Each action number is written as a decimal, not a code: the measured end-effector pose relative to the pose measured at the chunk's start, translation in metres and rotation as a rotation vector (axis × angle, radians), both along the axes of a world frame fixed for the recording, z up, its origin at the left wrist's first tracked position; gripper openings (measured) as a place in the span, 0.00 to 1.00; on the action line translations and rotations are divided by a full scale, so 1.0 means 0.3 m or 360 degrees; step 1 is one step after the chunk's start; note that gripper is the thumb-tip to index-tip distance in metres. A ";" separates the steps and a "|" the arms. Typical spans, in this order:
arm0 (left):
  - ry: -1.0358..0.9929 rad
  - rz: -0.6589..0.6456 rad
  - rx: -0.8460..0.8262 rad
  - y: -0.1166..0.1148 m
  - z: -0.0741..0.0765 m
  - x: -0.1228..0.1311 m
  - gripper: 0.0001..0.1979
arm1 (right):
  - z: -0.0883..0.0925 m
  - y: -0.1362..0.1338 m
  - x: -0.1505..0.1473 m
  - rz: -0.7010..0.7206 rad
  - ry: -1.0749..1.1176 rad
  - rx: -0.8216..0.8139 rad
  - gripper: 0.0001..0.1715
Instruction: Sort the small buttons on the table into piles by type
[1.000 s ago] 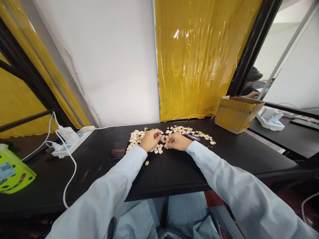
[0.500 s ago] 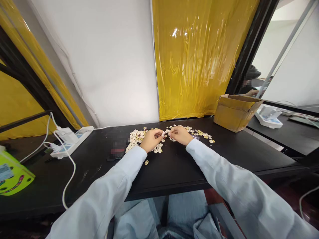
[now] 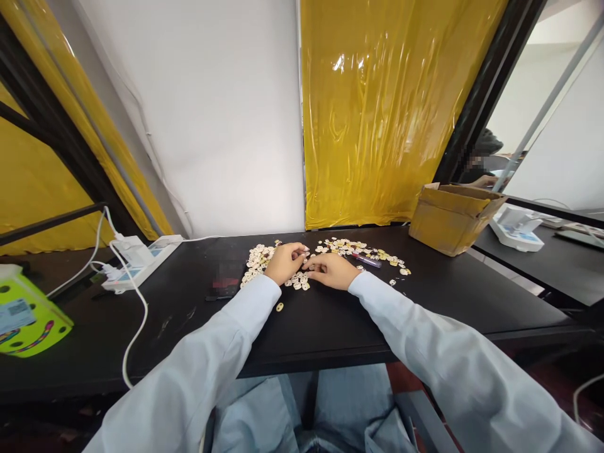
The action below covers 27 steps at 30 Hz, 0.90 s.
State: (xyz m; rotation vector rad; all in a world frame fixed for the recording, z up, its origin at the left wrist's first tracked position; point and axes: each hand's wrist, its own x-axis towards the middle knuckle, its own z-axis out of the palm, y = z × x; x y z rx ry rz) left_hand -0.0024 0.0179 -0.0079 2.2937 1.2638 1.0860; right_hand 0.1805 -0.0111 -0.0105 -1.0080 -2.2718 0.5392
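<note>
Find left hand [image 3: 285, 264] in a narrow pinch, right hand [image 3: 333, 270] loosely curled; cannot tell whether holding anything. Set close together, probably for fine fingerwork, over small cream-white oval pieces [image 3: 257, 258] toward black table's [image 3: 349, 327] far edge. Note brown cardboard box [image 3: 450, 220] near far right corner, glossy yellow plastic curtain [image 3: 377, 126] beyond.

Half a second ago the right hand [image 3: 331, 270] was up by the right-hand pieces [image 3: 344, 245], its fingertips pinched close to those of the left hand [image 3: 285, 263]; now it has come back toward the person, fingers reaching over the left-hand pieces [image 3: 297, 281], thumb parted below them. Its retreat has uncovered more of the purple pen [image 3: 367, 260], and a loose piece [image 3: 392, 282] now shows beside the right sleeve [image 3: 384, 290]
</note>
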 end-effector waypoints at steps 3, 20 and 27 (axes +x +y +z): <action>-0.0030 0.0003 0.0014 0.001 -0.002 -0.002 0.09 | -0.013 0.002 -0.012 0.0031 -0.0157 0.0063 0.10; -0.0563 -0.0360 -0.0394 -0.025 -0.005 0.049 0.14 | -0.007 0.050 0.007 -0.0429 0.0501 0.0020 0.11; -0.0312 -0.0189 -0.0189 -0.010 -0.012 0.027 0.11 | 0.001 0.070 0.042 -0.0661 0.0260 0.0084 0.12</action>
